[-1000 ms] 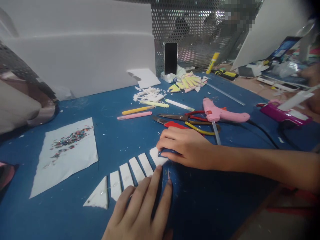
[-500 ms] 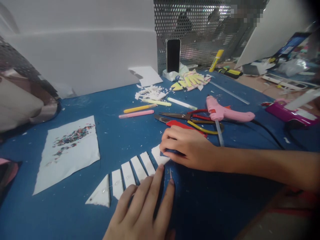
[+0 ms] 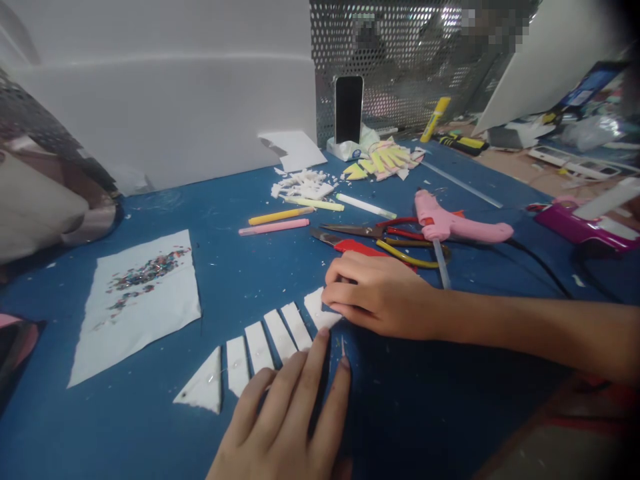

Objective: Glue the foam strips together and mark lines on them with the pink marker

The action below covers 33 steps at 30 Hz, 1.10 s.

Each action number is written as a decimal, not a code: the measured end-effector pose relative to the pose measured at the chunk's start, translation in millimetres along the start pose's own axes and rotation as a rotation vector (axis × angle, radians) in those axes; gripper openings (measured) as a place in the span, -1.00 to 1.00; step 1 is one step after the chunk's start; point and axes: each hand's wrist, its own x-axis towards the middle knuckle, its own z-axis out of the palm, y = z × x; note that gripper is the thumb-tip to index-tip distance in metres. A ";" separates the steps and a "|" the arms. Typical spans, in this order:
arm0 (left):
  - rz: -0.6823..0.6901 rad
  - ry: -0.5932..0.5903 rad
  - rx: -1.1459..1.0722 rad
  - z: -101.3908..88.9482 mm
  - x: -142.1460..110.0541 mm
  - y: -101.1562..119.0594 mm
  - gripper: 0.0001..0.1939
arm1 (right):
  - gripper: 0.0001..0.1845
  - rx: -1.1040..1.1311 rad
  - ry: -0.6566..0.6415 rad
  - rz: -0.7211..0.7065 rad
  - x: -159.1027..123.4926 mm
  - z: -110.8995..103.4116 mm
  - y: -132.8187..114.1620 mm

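Note:
Cut white pieces, seemingly foam board, lie in a fish-like row on the blue table: a triangular head piece (image 3: 204, 385), several narrow strips (image 3: 259, 347) and a tail-end piece (image 3: 316, 308). Small clear blobs dot them, and a thin thread seems to cross the head. My left hand (image 3: 285, 417) rests with fingers spread over the strips' lower ends, one fingertip on the tail-end piece. My right hand (image 3: 380, 293) is closed, its curled fingertips at that piece's right edge; what lies under them is hidden. Beside my left hand's outstretched finger is a thin pointed sliver (image 3: 343, 345).
Behind my right hand lie a red-handled cutter (image 3: 360, 248), scissors (image 3: 357, 231) and a pink glue gun (image 3: 457, 225). Markers (image 3: 275, 227) and white scraps (image 3: 304, 184) sit farther back. A paper with glitter flakes (image 3: 165, 313) is left; a phone (image 3: 349, 110) stands behind.
The whole view has shifted very slightly. Both hands keep nearly the same pose and place over the white pieces.

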 end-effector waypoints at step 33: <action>-0.022 -0.002 -0.032 -0.3 0.1 1.5 -0.59 | -0.82 0.079 0.014 -0.006 -1.6 -2.8 0.0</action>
